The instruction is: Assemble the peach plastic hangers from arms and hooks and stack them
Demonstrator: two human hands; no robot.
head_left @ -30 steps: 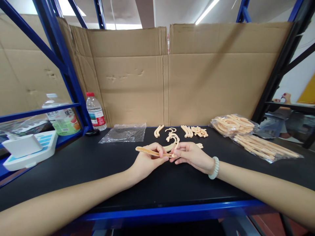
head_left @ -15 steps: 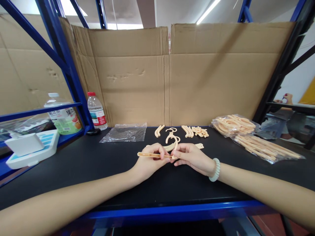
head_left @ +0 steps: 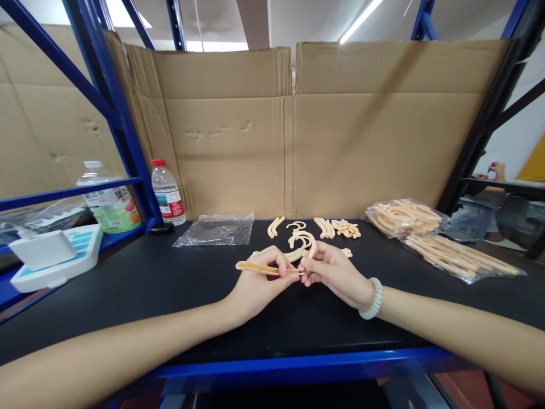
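Over the middle of the table, my left hand is closed on a beige hanger arm, whose free end points left. My right hand pinches a beige hanger hook by its base, with the curve rising above the fingers. The hook's base meets the right end of the arm between the fingertips; the joint itself is largely covered. Just behind both hands lies another beige hanger piece, partly hidden by them. Beyond it is a loose hook.
Curved arms, more arms and a pile of small connectors lie at the back. Bagged hooks and bagged arms sit right. An empty plastic bag, a water bottle and cardboard border the left and back.
The hook has tipped a little to the right and its curve sits slightly higher. My right fingers have curled further around its base. My left hand has barely shifted.
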